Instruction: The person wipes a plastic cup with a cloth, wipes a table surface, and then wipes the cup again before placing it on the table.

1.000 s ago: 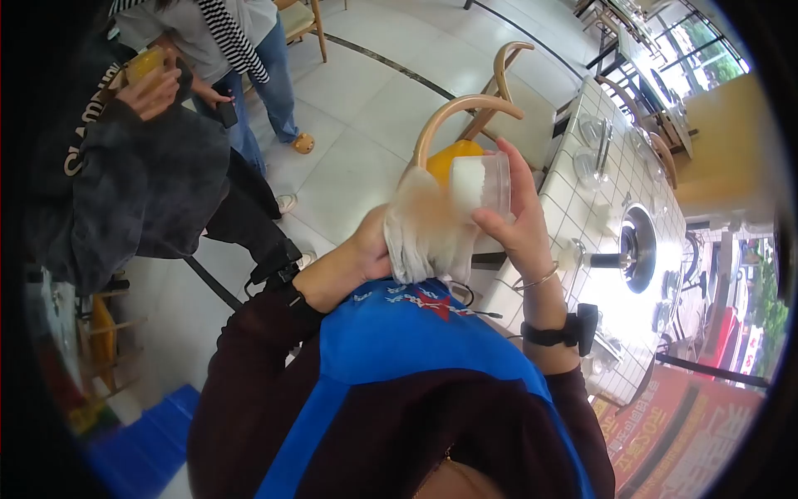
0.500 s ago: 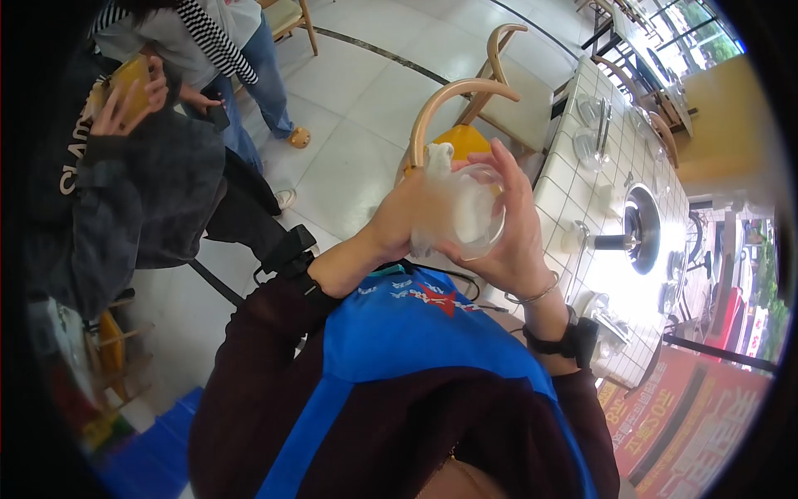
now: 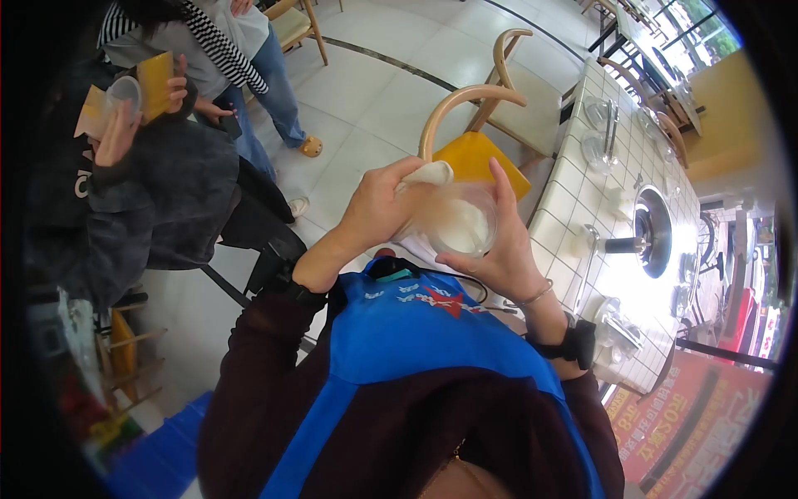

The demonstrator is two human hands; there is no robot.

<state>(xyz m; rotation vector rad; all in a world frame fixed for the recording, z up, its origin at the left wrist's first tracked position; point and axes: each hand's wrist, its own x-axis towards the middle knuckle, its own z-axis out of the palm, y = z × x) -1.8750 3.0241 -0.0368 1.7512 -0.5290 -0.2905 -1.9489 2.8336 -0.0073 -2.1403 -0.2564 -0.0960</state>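
My left hand (image 3: 376,204) is closed around a white cloth (image 3: 434,173), which bulges out above its fingers and presses against a clear round bowl (image 3: 475,218). My right hand (image 3: 514,249) grips that bowl from the other side, thumb below and fingers reaching up along the rim. White material shows through the bowl's clear wall; whether it is part of the cloth I cannot make out. A blurred patch hides my left fingertips and part of the bowl. Both hands are in front of my blue apron (image 3: 407,341).
A tiled table (image 3: 559,195) at right carries a round burner (image 3: 653,231), glassware and chopsticks (image 3: 612,133). Just beyond my hands is a wooden chair (image 3: 465,93) with a yellow seat (image 3: 478,158). At left, a person in dark clothes (image 3: 145,208) holds a clear cup (image 3: 125,93) and a yellow cloth (image 3: 156,87).
My left hand has shifted left and turned, and the cloth has tilted over with it. The bowl has dropped slightly. A clear cup now shows in the other person's hand.
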